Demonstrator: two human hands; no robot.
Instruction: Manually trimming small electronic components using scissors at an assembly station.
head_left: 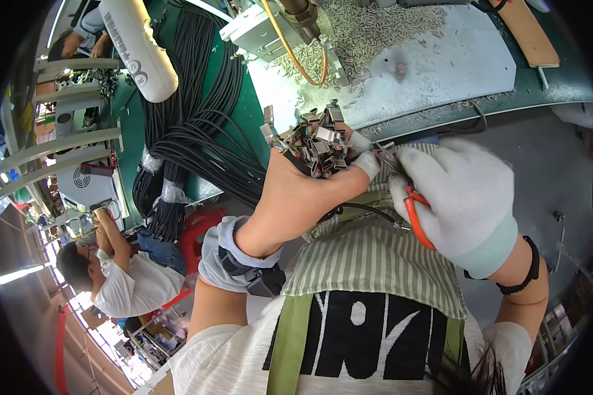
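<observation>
A bunch of black cables ending in metal connectors (323, 139) with small coloured wires is gripped in my left hand (303, 197). White covers wrap the tips of its thumb and a finger. My right hand (464, 191), in a white knitted glove, is closed round red-handled pliers (418, 217). The plier jaws meet the left fingertips beside the connectors; what lies between the jaws is too small to make out. From the left hand the black cables (211, 141) run back to the left over the green bench.
A white board (461, 59) strewn with small metal pieces (362, 39) lies ahead. Beside it stands a grey machine (263, 33) with an orange tube. A white cylinder (141, 49) hangs at upper left. Co-workers sit at left, one in a white shirt (141, 283).
</observation>
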